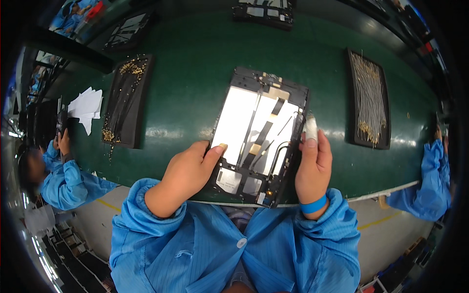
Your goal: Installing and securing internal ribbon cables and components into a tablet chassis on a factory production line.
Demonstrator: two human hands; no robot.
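An opened tablet housing point(231, 119), black-framed with silver panels, flat cables and black wires inside, is tilted slightly at the near table edge. My left hand point(188, 171) grips its left side, thumb over the rim and fingers hidden underneath. Close against the right side is my right hand point(314, 168), with a blue band point(313, 205) around the wrist. Its fingers are closed, the thumb pressing on a small white piece point(311, 128). Whether that piece is held or wraps a finger, I cannot tell.
Black cables with gold ends fill a dark tray point(132, 128) on the left, beside white paper sheets point(87, 108). Grey cables lie in another dark tray point(385, 110) on the right. More device housings point(264, 13) sit at the far side. People in blue work at both sides.
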